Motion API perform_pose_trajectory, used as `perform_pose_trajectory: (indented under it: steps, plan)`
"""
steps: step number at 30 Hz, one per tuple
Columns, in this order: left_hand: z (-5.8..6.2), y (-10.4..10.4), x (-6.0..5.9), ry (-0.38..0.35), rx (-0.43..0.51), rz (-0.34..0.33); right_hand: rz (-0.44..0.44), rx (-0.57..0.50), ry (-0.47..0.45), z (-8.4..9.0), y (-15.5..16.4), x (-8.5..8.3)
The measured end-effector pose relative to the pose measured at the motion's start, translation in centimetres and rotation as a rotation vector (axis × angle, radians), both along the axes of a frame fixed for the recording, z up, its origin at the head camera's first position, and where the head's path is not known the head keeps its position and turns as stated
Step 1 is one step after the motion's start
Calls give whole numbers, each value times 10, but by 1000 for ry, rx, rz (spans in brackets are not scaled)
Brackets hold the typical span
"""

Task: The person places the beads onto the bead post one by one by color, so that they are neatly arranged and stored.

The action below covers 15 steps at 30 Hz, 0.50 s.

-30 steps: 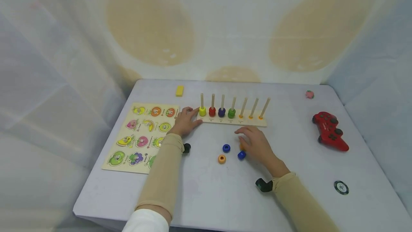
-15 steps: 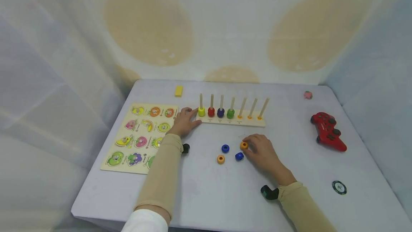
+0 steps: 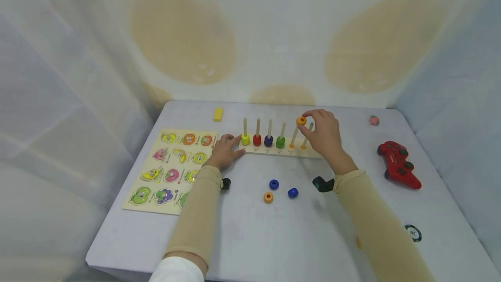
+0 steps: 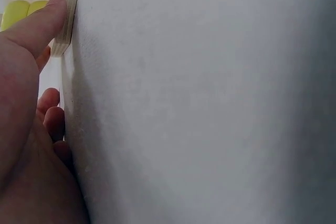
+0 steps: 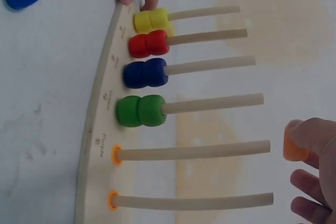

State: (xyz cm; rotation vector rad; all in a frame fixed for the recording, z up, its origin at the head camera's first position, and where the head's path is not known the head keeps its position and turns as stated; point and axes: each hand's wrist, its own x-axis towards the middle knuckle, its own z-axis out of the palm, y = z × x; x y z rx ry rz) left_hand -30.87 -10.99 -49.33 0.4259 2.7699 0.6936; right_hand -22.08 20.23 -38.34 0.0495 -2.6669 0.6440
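Now right-hand fingers (image 3: pixel 313 119) pinch an orange ring (image 3: pixel 301 120) above the peg (image 3: pixel 294 136).

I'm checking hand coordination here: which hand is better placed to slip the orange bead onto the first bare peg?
The right hand. Its fingers already pinch the orange bead beside the top of the first bare peg. The left hand rests against the peg board, at its far end.

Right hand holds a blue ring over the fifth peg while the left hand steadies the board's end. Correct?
Not quite: the ring pinched by the right hand is orange, not blue, as the head view shows. It is above the fifth peg, and the left hand does rest against the board's end.
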Motion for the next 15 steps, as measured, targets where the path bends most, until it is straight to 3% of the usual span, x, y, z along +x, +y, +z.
perform_pose_trajectory:
  steps: [7, 15]
  plan:
    - [-7, 0, -2, 15, -10, 9, -22, 93, -104, 6, -2, -14]
    - [-9, 0, -5, 20, 6, 16, -56, 107, -131, 6, -4, -14]
